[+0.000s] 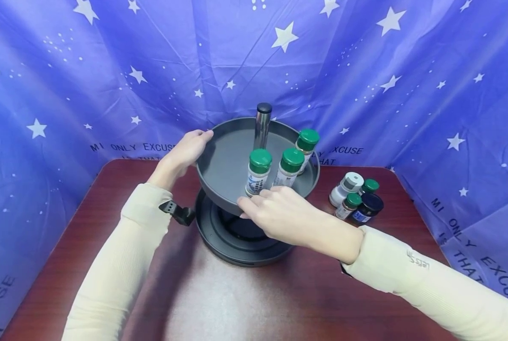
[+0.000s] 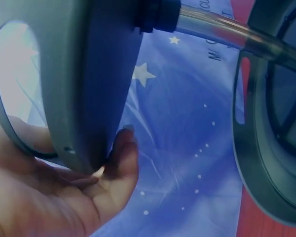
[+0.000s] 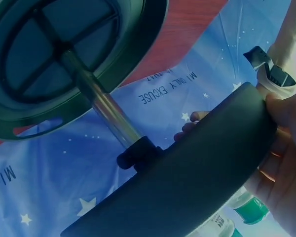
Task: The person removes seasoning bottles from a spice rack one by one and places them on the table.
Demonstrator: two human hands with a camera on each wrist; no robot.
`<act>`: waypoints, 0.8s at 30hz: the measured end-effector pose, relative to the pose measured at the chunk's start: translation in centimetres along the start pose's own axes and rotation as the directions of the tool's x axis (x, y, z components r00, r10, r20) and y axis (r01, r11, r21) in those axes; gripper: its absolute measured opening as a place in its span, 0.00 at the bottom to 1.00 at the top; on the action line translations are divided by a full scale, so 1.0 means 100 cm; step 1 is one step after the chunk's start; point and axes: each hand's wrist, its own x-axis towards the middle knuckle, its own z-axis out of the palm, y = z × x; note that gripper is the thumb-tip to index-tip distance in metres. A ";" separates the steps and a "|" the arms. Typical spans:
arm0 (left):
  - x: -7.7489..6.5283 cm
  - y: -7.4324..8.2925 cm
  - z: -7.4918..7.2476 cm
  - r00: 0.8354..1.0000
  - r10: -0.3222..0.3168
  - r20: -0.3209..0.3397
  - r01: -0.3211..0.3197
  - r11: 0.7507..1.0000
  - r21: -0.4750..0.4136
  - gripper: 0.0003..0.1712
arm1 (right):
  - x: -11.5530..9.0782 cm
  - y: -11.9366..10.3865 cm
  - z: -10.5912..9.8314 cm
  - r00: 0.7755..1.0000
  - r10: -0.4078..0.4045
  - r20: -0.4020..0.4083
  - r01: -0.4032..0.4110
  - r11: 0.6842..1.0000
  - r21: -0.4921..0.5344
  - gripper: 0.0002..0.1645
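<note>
At the left, the left hand (image 1: 187, 149) is clamped on the left edge of the upper tray (image 1: 219, 166), with its fingers curled round the rim. This tray is to the right of that hand, above the lower tray (image 1: 211, 249) and apart from it; the post (image 1: 262, 125) joins them, its long axis upright, with a dark collar (image 3: 140, 154) under the upper tray. In the right part of the upper tray stand three green-capped bottles (image 1: 289, 170), to the right of the post or in front of it. The right hand (image 1: 281, 213) pinches the near rim between thumb and fingers – it is the nearer hand to these bottles. Farther right, on the table (image 1: 236, 303), a white bottle (image 1: 342, 193), two small green-capped jars (image 1: 348, 206) and a dark-lidded jar (image 1: 368, 208) stand close together – whether all touch, I cannot tell.
</note>
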 end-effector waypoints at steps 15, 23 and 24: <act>0.002 0.005 0.009 0.988 0.139 -0.059 -0.121 0.961 0.249 0.28 | -0.018 0.018 -0.002 0.999 -0.041 0.018 0.037 0.978 0.203 0.09; 0.002 0.006 0.008 0.985 0.149 -0.088 -0.085 0.861 0.502 0.32 | -0.019 0.019 -0.002 0.998 -0.052 0.026 0.046 0.979 0.199 0.11; 0.002 0.006 0.008 0.986 0.146 -0.085 -0.082 0.857 0.508 0.32 | -0.018 0.019 -0.003 0.998 -0.053 0.028 0.046 0.979 0.200 0.12</act>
